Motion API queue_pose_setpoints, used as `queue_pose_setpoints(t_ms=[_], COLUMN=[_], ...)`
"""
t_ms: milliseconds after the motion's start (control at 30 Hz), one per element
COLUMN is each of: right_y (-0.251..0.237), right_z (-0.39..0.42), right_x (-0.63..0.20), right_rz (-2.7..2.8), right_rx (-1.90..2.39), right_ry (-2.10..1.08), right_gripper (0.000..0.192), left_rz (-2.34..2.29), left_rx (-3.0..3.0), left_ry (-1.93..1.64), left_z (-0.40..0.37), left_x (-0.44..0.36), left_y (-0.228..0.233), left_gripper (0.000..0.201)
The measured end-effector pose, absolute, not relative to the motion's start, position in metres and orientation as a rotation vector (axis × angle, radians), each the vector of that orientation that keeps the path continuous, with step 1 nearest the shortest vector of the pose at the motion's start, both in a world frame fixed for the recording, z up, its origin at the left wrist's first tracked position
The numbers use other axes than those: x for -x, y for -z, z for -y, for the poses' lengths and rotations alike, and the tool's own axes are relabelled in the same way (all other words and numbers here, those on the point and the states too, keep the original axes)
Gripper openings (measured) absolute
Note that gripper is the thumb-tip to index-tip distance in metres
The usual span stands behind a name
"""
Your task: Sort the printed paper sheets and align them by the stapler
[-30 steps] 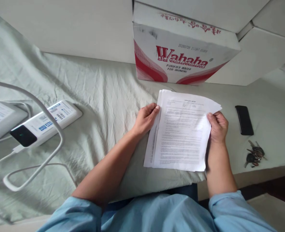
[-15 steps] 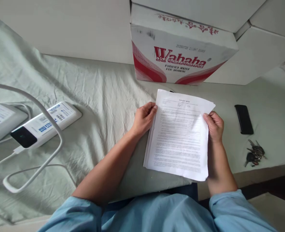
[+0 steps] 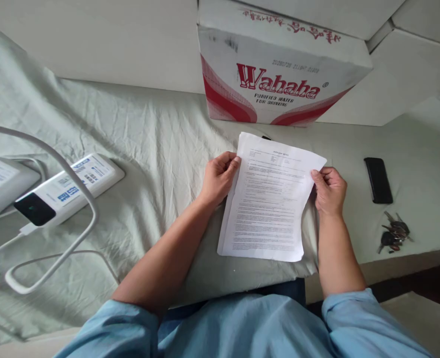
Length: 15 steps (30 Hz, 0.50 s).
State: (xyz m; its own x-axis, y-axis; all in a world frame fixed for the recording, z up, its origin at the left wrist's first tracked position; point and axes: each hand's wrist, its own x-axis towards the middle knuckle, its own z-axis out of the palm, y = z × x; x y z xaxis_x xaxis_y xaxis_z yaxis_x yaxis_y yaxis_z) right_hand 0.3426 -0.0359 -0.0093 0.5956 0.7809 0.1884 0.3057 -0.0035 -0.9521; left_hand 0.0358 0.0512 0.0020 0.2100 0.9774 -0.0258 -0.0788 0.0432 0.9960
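A small stack of printed paper sheets (image 3: 268,204) is held up in front of me, dense with lines of text and slightly curled at its lower right. My left hand (image 3: 220,176) pinches the stack's left edge near the top, thumb on the printed face. On the opposite side, my right hand (image 3: 328,189) grips the upper right edge between thumb and fingers. Several layers show along the left border. The fingers behind the paper are partly hidden.
Behind the sheets stands a Wahaha water carton (image 3: 279,79). To the right lie a black phone (image 3: 378,180) and a bunch of keys (image 3: 395,232). On the left, a white power bank (image 3: 70,189) and a looped white cable (image 3: 89,219) rest on the wrinkled green cloth (image 3: 148,144).
The top sheet's lower right part has swung left and up, so the sheets overlap more closely. Both hands keep their hold, and the view has shifted slightly.
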Motion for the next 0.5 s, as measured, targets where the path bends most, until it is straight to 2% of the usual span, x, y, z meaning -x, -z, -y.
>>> queue_pose_setpoints(t_ms=[300,500], right_y=[0.004,0.002], right_z=[0.034,0.035], right_x=[-0.334,-0.326], right_rz=[0.842,0.840], right_rx=[1.483,1.478], right_ry=[-0.468,-0.497], right_gripper=[0.055,0.053], left_rz=[-1.024,-0.965], left_rx=[-1.116,-1.078], left_ry=[-1.107,-1.124], left_z=[-0.052,-0.051], left_x=[-0.036,-0.036], left_y=[0.005,-0.004], left_gripper=[0.045,0.041])
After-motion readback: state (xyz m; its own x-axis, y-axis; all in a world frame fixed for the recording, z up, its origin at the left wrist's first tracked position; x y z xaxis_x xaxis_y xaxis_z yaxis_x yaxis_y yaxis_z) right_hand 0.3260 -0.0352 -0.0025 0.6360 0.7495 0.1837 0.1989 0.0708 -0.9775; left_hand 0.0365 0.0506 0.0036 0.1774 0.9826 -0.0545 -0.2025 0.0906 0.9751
